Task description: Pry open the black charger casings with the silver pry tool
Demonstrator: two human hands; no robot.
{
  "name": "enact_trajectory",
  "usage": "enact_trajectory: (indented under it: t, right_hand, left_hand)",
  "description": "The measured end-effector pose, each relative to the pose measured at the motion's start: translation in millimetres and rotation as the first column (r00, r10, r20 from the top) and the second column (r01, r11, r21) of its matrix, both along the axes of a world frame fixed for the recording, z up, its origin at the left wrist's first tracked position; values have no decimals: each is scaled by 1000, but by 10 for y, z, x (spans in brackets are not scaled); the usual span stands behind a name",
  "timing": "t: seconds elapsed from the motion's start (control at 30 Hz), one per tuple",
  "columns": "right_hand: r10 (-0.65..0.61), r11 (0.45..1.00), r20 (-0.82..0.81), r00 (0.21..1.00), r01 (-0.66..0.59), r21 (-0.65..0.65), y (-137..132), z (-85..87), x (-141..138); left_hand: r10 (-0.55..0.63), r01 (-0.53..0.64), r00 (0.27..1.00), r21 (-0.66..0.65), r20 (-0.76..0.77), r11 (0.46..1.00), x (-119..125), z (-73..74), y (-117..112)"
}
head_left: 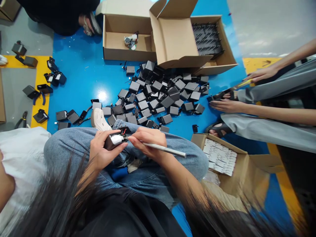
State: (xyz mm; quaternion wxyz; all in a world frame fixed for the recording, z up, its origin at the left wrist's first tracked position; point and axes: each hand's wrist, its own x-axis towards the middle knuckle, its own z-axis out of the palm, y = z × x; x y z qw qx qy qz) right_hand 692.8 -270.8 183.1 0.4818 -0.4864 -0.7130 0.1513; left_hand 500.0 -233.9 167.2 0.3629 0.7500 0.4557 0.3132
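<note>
My left hand (102, 148) grips a small black plastic case (110, 143) above my lap. The case is open at one side, where a white block (116, 139) and thin red and black wires show. In my right hand (150, 141) is a slim silver pen-like tool (168, 150), held like a pencil. Its tip points into the open side of the case, but my fingers partly cover it, so I cannot tell what it touches. Just beyond my knees spreads a heap of similar black cases (158, 86) on the blue floor.
Behind the heap stand two cardboard boxes, one with small parts (131, 40), the other with rows of black pieces (207, 38). At right a carton holds white blocks (219, 156). A co-worker's hands (229, 107) work there. Pliers (21, 120) and loose cases lie left.
</note>
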Motion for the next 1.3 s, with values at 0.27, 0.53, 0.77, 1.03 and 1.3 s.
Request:
enact_trajectory:
  t: [0.27, 0.53, 0.77, 1.03, 1.3]
  right_hand:
    - [6, 1000, -9, 1000, -6, -30, 11, 55, 19]
    - [9, 999, -52, 999, -11, -37, 6, 18, 41]
    - [15, 998, -21, 1000, -16, -61, 5, 44, 64]
    - [44, 995, -81, 996, -51, -84, 35, 51, 61]
    - [9, 997, -208, 978, -26, -77, 23, 101, 100]
  left_hand:
    - [-70, 68, 997, 83, 19, 994, -6, 8, 19]
    - [-148, 134, 987, 187, 59, 973, 7, 10, 54]
    - [-217, 199, 972, 184, 85, 963, -13, -11, 63]
    - [-265, 249, 961, 160, 84, 955, -16, -17, 75]
    - [-245, 255, 960, -69, 134, 964, -35, -15, 17]
